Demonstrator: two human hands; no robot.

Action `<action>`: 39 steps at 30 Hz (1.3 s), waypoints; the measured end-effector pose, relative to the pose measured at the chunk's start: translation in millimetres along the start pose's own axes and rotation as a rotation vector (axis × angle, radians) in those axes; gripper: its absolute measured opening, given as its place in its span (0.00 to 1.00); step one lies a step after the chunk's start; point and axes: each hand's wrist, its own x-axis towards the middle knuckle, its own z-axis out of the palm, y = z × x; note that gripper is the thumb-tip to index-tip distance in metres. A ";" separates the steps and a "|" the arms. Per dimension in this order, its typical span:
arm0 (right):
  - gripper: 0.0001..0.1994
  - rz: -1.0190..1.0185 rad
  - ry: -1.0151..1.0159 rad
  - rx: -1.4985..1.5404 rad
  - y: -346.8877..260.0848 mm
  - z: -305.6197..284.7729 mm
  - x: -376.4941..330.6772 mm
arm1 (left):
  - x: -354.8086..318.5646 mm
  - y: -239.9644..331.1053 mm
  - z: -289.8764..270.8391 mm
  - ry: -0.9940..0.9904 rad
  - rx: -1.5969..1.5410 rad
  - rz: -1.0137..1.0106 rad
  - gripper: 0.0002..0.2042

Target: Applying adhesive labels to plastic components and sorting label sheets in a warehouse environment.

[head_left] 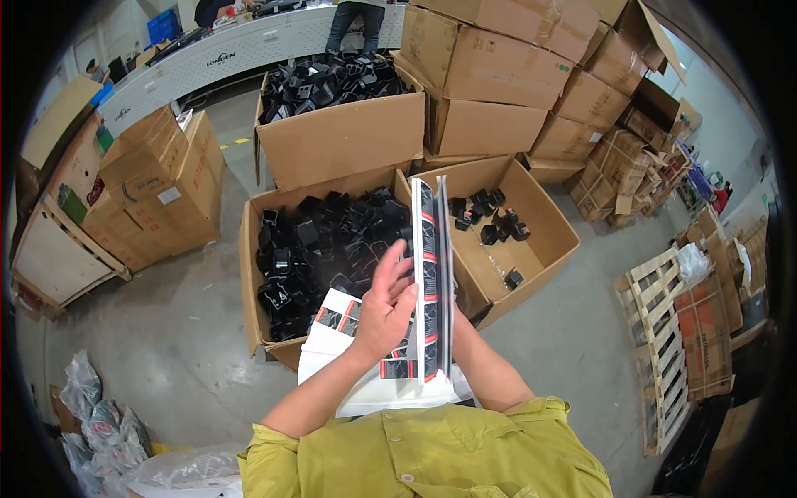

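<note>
A stack of label sheets (429, 282), white with black and red printed labels, stands on edge in front of my chest, seen nearly edge-on. My left hand (387, 309) is at its left side, fingers stretched out and apart, the thumb side by the sheets. My right forearm (491, 365) reaches up behind the stack, which hides the fingers of my right hand. Below my left hand lie more label sheets (398, 368) with the same black and red labels on white paper. Beyond them an open carton (249, 286) is filled with black plastic parts (320, 236).
At right, another open carton (548, 241) holds several black parts (498, 217). A third carton (344, 137) behind is heaped with them. Stacked cartons (498, 70) rise at the back right. A wooden pallet (656, 332) leans at right; plastic bags (104, 423) lie at lower left.
</note>
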 end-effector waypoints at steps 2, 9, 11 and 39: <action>0.10 -0.038 0.011 0.098 0.0 4.9 -1.6 | 5.2 4.0 -7.2 -0.191 0.594 0.316 0.20; 0.15 -0.230 -0.112 0.020 9.5 -26.4 25.9 | 1.5 8.5 3.2 -0.049 0.234 -0.090 0.22; 0.15 -0.232 -0.117 0.030 7.5 -19.7 22.4 | 1.8 2.2 -0.7 -0.033 0.225 -0.098 0.23; 0.12 -0.014 0.079 0.051 17.3 -20.7 -12.8 | 5.4 -24.5 -3.7 0.106 -0.544 -0.461 0.07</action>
